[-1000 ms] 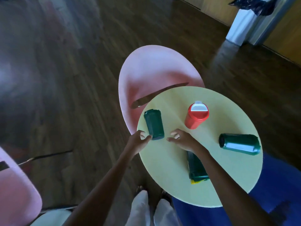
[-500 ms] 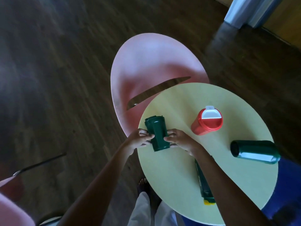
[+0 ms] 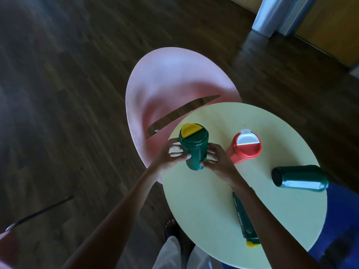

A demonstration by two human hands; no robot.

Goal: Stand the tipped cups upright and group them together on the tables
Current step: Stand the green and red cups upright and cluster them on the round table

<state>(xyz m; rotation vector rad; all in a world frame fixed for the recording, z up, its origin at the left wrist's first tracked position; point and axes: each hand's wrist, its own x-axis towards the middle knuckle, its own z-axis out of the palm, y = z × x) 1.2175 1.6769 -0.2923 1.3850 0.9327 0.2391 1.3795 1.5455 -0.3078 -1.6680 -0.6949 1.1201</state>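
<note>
A dark green cup with a yellow lid flap [image 3: 194,146] stands upright near the left edge of the round pale yellow table [image 3: 213,206]. My left hand [image 3: 171,155] grips its left side and my right hand [image 3: 217,162] grips its right side. A red cup with a white flap [image 3: 245,148] stands upright just to its right. A green tumbler [image 3: 300,178] lies on its side at the table's right edge. Another green cup with a yellow lid [image 3: 245,222] lies tipped near the front, partly hidden under my right forearm.
A pink shell chair [image 3: 174,82] is tucked against the table's far left side. Dark wooden floor surrounds it. Part of another pink chair [image 3: 7,247] shows at the lower left. A blue surface [image 3: 342,220] lies right of the table. My foot [image 3: 171,224] is below.
The green cup that lay on its side between my hands has been turned upright, and both hands now hold it. The camera view has moved closer.
</note>
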